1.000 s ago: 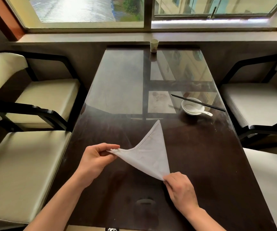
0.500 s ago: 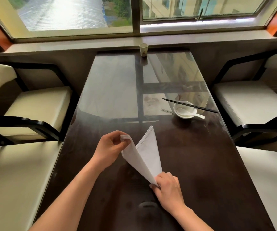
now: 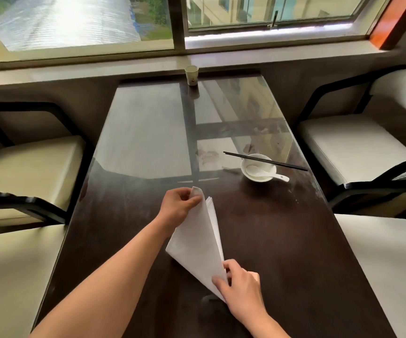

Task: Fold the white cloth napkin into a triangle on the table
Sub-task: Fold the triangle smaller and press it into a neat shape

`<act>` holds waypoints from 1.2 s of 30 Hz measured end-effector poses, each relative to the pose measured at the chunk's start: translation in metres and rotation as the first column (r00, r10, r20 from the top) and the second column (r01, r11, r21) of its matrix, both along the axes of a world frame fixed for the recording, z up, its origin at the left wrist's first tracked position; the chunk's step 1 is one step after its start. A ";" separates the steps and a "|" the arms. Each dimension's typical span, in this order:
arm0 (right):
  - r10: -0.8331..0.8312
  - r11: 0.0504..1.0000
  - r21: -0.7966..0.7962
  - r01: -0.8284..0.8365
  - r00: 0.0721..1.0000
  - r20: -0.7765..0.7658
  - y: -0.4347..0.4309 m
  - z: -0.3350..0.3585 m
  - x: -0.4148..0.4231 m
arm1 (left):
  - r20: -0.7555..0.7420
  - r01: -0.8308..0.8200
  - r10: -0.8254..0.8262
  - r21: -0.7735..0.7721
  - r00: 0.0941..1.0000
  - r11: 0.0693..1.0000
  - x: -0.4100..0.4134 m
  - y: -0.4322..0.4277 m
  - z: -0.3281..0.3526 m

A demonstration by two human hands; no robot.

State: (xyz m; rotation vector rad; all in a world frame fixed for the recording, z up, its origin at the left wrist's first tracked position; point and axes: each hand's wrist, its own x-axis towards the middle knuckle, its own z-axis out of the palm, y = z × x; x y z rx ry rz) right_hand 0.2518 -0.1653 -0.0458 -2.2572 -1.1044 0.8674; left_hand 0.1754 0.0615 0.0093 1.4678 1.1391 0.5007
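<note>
the left hand [image 3: 178, 208] pinches the far corner of the white napkin [image 3: 197, 242], folding it over; the right hand [image 3: 239, 284] pinches the near tip against the table [image 3: 282, 240]. next, probably, lay that corner down flush and press the crease.

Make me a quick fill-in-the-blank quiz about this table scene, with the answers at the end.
1. The left hand pinches the far corner of the white ____.
2. The chopsticks lie across the rim of the ____.
3. The right hand holds the napkin at its ____ tip.
4. A paper ____ stands at the table's far end by the window.

Answers: napkin; bowl; near; cup
</note>
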 end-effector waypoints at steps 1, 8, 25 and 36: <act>-0.007 1.000 -0.003 0.007 1.000 0.006 -0.001 0.000 0.000 | -0.011 0.020 -0.020 -0.014 1.000 1.000 0.005 0.003 -0.004; -0.041 0.998 -0.038 0.043 0.996 0.075 -0.007 0.001 -0.007 | -0.241 0.098 -0.083 0.048 0.967 0.994 0.033 0.010 -0.032; 0.023 0.999 -0.030 -0.018 0.977 0.213 -0.015 0.000 -0.005 | -0.457 0.260 -0.054 0.400 0.888 0.879 0.042 -0.002 -0.060; 0.047 0.998 -0.051 -0.037 0.979 0.200 -0.021 -0.001 -0.005 | -0.798 0.767 -0.228 0.390 0.557 0.510 0.021 -0.032 -0.088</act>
